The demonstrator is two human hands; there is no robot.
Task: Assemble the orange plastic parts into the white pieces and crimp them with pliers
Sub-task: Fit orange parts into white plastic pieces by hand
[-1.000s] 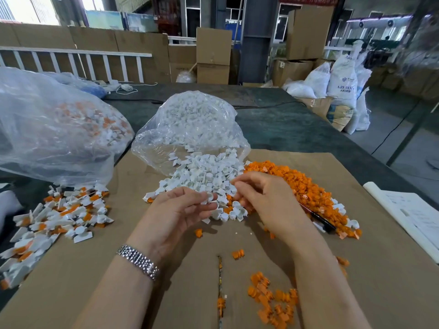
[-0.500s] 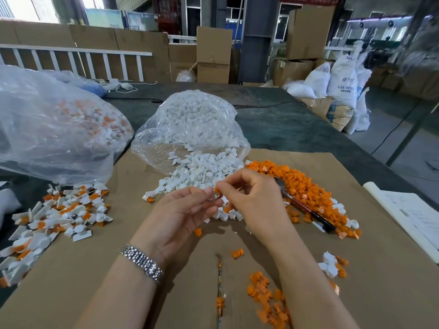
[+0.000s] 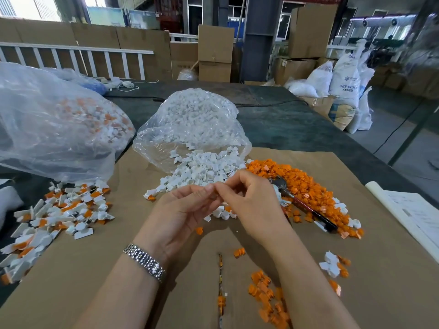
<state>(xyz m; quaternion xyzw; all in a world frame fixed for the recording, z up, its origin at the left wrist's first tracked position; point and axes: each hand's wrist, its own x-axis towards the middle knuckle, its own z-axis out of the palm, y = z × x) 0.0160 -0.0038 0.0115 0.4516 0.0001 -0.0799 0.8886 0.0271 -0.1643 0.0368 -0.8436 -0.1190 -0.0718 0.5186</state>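
While my left hand (image 3: 183, 211) and right hand (image 3: 247, 198) pinch one small piece together just before the heap of loose white plastic pieces (image 3: 204, 170), I should seat it squarely; the red-handled pliers (image 3: 301, 205) lie right of it.

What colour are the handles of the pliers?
Red and black, on the pliers in the head view.

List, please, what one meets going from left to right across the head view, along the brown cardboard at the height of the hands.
Pile of assembled white-and-orange pieces → left hand → right hand → pliers, lying on the heap of orange parts → white paper sheets.
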